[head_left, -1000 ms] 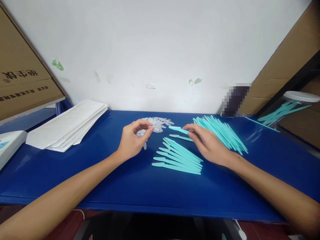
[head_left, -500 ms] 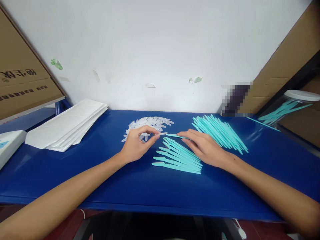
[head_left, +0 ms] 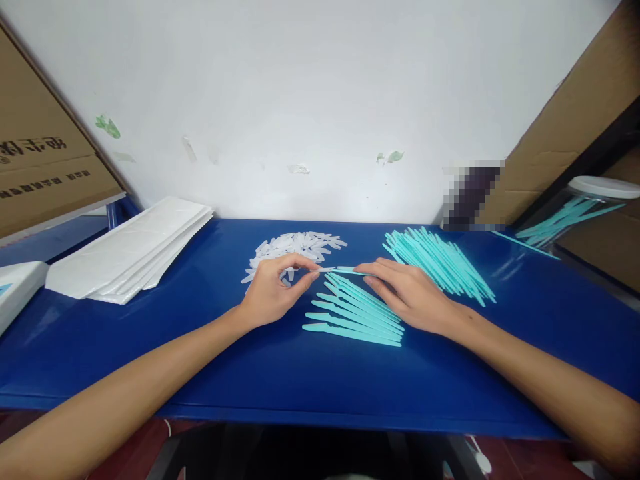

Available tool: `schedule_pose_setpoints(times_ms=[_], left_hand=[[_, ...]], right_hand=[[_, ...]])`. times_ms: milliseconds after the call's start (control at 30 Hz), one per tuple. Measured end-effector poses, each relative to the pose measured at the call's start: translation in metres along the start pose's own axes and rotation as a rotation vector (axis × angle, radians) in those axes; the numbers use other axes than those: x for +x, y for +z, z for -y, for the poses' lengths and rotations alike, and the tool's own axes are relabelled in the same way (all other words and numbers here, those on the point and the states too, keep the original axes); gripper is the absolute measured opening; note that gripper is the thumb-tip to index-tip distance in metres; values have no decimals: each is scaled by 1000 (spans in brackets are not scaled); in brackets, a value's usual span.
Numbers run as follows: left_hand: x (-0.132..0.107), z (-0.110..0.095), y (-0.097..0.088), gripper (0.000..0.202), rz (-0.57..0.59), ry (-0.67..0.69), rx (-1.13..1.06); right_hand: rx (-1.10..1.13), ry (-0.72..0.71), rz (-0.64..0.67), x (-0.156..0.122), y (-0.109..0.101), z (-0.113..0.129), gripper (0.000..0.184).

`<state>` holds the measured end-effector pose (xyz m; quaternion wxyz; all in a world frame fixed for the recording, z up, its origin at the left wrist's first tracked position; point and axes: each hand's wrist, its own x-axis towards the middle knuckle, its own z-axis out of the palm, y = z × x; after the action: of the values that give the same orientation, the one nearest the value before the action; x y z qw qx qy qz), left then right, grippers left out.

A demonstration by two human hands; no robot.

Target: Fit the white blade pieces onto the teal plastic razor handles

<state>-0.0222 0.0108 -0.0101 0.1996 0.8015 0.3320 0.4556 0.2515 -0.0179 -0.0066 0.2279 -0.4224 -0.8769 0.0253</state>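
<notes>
1. The only writing we see is dark print on the cardboard box at far left. The characters sit at an angle and we cannot read them.
2. A second ago our hands were apart, with the left one raised over the pile of clear caps. Now they meet at the middle of the blue table, and they have hardly shifted in the last half second.
3. Our left hand pinches a small clear cap tightly between thumb and forefinger.
4. Our right hand lies low and closes its fingertips on a teal stick, whose tip meets the cap just above the tabletop.
5. The stick is thin, flat plastic with a slightly wider end.
6. Just in front of the hands, a row of teal sticks lies fanned side by side.
7. A loose heap of teal sticks lies behind the right hand.
8. The caps are translucent, whitish and small.
9. A stack of white sheets lies flat and smooth at the left.
10. A clear jar with a white lid holds more teal sticks at far right.
</notes>
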Motion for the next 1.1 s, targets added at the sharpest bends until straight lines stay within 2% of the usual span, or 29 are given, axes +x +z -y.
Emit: schedule_pose_setpoints(times_ms=[167,567,633,700,767,867,967,1100], left_hand=[[0,1,0,6,2,40,5],[-4,-8,6,9,124,44,-76],[-4,-8,6,11,159,25,-86],[-2,-7,3,15,235,62,-62],[1,-4,-3,20,324,172,53],[7,4,-17,28,389,297,361],[10,14,-30,29,451,268,610],[7,19,-36,33,508,219,753]], right_hand=[[-21,-9,4,-1,1,-2,37],[5,-94,-28,0,7,13,31],[22,-82,-22,-1,7,15,28],[19,-64,5,-1,6,16,25],[-9,-39,35,-2,5,14,22],[-72,36,24,-1,3,5,23],[-128,127,-14,0,5,-9,25],[-201,170,15,0,8,-19,29]])
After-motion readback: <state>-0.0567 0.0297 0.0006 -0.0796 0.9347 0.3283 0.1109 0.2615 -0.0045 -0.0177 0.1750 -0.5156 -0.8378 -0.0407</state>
